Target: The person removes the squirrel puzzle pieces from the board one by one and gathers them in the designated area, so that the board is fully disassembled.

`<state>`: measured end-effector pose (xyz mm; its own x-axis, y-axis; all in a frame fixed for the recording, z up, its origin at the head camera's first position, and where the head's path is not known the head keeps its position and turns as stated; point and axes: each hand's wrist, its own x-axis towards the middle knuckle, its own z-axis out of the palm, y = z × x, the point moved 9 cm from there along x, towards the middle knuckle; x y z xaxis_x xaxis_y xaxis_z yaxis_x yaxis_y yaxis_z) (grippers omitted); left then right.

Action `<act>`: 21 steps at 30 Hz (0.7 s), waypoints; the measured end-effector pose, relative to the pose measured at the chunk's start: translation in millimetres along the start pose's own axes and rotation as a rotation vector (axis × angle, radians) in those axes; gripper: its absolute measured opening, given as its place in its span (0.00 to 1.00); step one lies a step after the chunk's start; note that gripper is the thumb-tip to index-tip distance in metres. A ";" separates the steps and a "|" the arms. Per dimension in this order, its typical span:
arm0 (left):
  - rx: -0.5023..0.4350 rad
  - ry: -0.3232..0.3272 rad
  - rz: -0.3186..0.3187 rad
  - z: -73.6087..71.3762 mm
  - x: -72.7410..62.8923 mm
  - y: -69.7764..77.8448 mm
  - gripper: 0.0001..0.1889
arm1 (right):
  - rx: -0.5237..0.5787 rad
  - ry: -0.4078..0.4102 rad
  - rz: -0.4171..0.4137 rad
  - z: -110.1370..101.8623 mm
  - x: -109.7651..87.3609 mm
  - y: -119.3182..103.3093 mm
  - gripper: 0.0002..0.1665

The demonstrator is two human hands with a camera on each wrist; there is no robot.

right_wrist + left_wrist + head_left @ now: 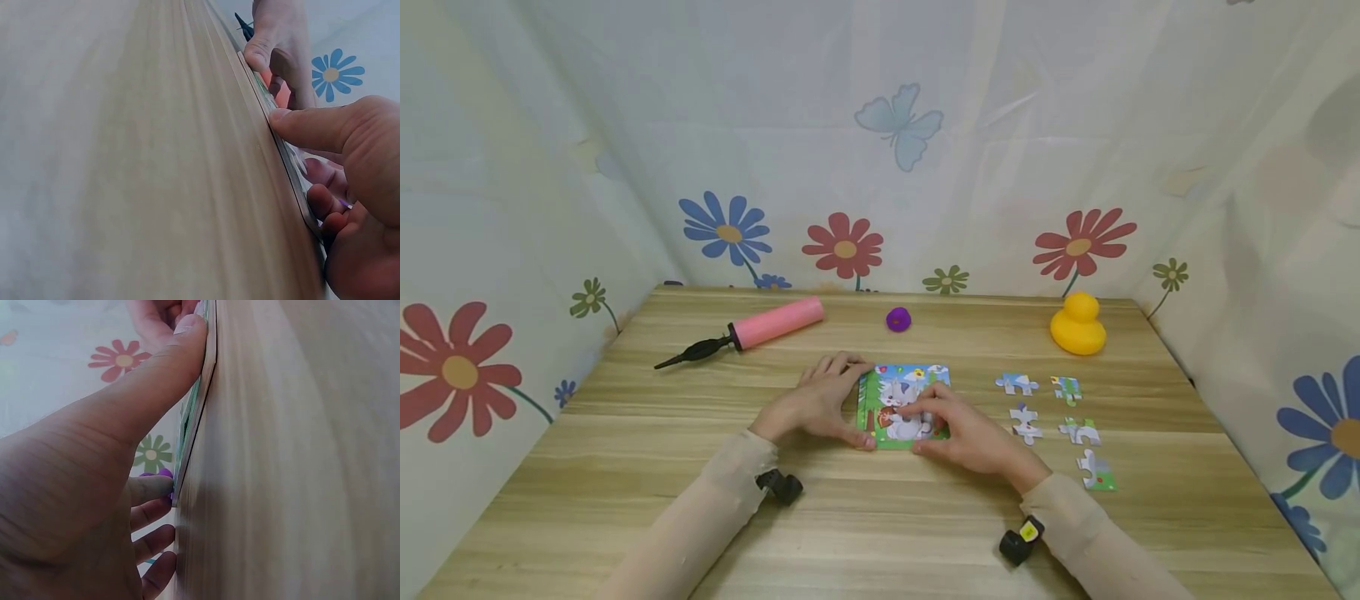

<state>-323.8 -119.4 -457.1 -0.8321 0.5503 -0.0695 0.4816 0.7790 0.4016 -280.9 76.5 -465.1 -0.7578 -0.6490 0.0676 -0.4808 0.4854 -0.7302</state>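
Note:
A jigsaw puzzle [907, 430] with a grey-and-white cartoon animal lies in its tray on the table, between both hands. My left hand [822, 406] steadies it from the left, fingers near the far corner and thumb on the near edge. In the left wrist view, that thumb [178, 353] lies straight along the tray. My right hand [966, 429] reaches over from the right. Its index fingertip presses on the middle of the picture, and its thumb [312, 128] rests on the near edge. Parts of the picture are hidden beneath the right fingers.
Loose puzzle pieces, several in all, lie right of the tray, among them a corner piece [1097, 472] and a blue-topped piece [1017, 383]. Farther back are a pink hand pump [780, 322], a small purple ring-shaped thing [898, 319] and a yellow rubber duck [1078, 327]. Flowered curtains [805, 150] enclose the table.

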 end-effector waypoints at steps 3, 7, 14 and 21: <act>0.000 -0.004 0.001 -0.1 0.2 0.0 0.70 | -0.002 0.000 0.001 -0.1 -0.3 -0.1 0.28; -0.003 -0.002 0.003 -0.4 0.5 -0.7 0.67 | -0.001 -0.001 -0.005 0.2 0.1 -0.7 0.27; -0.002 0.001 0.000 -0.7 0.9 -1.9 0.65 | -0.010 -0.001 -0.011 0.5 0.9 -0.9 0.27; -0.004 -0.002 -0.002 0.2 2.4 -0.5 0.65 | 0.001 0.005 -0.008 -0.8 0.6 -1.0 0.29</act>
<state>-326.0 -118.4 -457.7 -0.8324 0.5494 -0.0721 0.4788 0.7786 0.4056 -281.2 76.1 -463.8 -0.7562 -0.6498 0.0771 -0.4866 0.4796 -0.7303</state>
